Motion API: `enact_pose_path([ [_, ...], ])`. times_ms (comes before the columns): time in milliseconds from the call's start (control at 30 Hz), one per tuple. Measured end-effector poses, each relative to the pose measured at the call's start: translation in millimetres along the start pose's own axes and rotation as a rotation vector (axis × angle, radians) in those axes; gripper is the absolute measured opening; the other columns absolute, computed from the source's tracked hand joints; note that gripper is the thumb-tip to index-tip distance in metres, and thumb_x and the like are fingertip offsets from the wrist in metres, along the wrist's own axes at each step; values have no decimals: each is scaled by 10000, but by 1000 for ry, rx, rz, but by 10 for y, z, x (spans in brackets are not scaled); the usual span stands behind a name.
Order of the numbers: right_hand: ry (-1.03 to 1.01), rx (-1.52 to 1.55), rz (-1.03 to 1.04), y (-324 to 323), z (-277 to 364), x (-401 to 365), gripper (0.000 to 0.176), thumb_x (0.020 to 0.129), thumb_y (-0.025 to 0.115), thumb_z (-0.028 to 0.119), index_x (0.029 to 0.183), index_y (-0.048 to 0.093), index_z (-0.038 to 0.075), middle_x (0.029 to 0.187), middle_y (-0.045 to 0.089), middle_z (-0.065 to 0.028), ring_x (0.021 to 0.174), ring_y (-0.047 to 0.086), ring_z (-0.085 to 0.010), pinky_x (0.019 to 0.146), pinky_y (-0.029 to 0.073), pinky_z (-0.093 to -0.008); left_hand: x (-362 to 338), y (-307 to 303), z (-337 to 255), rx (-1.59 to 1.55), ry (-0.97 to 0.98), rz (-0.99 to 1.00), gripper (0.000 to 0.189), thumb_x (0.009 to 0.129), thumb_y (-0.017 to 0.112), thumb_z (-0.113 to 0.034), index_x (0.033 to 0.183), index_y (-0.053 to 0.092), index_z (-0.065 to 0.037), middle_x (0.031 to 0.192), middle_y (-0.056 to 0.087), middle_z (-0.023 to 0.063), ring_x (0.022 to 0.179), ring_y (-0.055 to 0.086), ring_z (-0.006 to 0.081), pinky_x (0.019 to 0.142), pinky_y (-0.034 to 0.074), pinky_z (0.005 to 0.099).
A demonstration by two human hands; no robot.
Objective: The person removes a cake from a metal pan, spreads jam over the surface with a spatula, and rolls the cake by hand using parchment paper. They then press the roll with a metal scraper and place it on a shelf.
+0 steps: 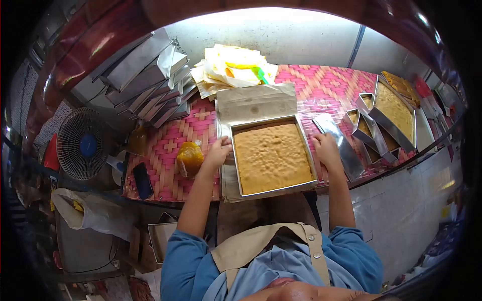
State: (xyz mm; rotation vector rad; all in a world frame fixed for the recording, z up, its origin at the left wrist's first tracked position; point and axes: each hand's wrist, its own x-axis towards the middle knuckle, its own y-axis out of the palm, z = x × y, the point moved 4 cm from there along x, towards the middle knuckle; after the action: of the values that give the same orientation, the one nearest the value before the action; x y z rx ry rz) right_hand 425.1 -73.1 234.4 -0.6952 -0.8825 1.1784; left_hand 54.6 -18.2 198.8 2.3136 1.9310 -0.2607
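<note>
A square baking tin (307, 150) full of golden-brown sponge cake (273, 158) lies before me on brown paper sheets (256, 103). At the tin's left side, my left hand (219, 152) is closed, its fingertips against the rim. My right hand (328, 152) is beside the right rim with fingers curled together; whether anything is pinched in them is hidden. A flat shiny metal plate (341, 148) lies just beyond the right hand. To the left of the left hand sits a plastic bag of yellow-orange filling (190, 158).
Stacked metal tins (145, 75) stand back left, beside yellow-stained papers (233, 62). A fan (80, 143) and phone (143, 180) are left. More cake-filled tins (394, 113) and narrow metal frames (369, 128) crowd the right of the pink woven mat (326, 83).
</note>
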Motion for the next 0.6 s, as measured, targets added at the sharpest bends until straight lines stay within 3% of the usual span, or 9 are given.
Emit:
enact_pose_path([
  [33, 41, 222, 33, 38, 48, 95, 234, 822, 554, 171, 978, 644, 22, 932, 616, -224, 886, 596, -359, 784, 463, -418, 89, -1, -36, 54, -8, -3, 506, 828, 575, -79, 1288, 398, 36, 1030, 544, 72, 834, 533, 112, 710, 450, 239],
  [167, 136, 155, 139, 56, 333, 281, 263, 803, 558, 191, 979, 633, 10, 889, 639, -218, 862, 610, -339, 770, 472, -387, 206, 50, -179, 115, -70, 8, 457, 799, 572, -55, 1226, 441, 41, 912, 544, 48, 754, 521, 109, 636, 440, 240],
  [233, 78, 64, 217, -99, 490, 343, 254, 796, 563, 200, 955, 621, 11, 862, 640, -203, 822, 615, -345, 742, 472, -399, 198, 48, -303, 226, 90, -72, 400, 779, 573, -50, 1155, 471, 36, 843, 519, 24, 704, 497, 107, 603, 417, 235],
  [300, 84, 172, 83, -397, 663, 351, 227, 787, 581, 188, 933, 597, 15, 844, 638, -196, 809, 617, -337, 716, 468, -403, 157, -23, -582, 298, 421, -184, 374, 753, 576, -27, 1111, 473, 4, 852, 525, 39, 717, 524, 127, 637, 437, 249],
  [367, -115, 256, -149, -661, 798, 304, 199, 809, 581, 185, 936, 578, 31, 820, 644, -150, 736, 615, -326, 660, 462, -387, -258, 99, -1203, 263, 566, -243, 320, 755, 588, -26, 1053, 472, -7, 876, 548, 67, 753, 557, 159, 665, 454, 279],
  [433, -70, 321, -142, -831, 881, 192, 188, 826, 582, 203, 936, 584, 50, 812, 643, -139, 678, 605, -316, 623, 458, -387, -552, 121, -1410, 313, 653, -281, 284, 758, 584, -16, 1020, 473, -11, 886, 556, 84, 760, 568, 192, 675, 459, 297],
  [533, -57, 249, -132, -703, 763, -147, 196, 810, 585, 130, 998, 610, 80, 826, 642, -139, 698, 604, -332, 624, 461, -390, -901, 25, -1070, 626, 758, -363, 198, 776, 565, 20, 950, 483, -27, 896, 562, 130, 806, 582, 266, 709, 467, 337],
  [600, -138, 273, -120, -272, 363, -333, 248, 788, 581, 70, 1034, 611, 70, 876, 638, -156, 779, 608, -334, 676, 470, -379, -1120, 136, -863, 673, 894, -208, 163, 782, 551, 34, 923, 499, -29, 896, 552, 150, 838, 569, 301, 734, 462, 331],
])
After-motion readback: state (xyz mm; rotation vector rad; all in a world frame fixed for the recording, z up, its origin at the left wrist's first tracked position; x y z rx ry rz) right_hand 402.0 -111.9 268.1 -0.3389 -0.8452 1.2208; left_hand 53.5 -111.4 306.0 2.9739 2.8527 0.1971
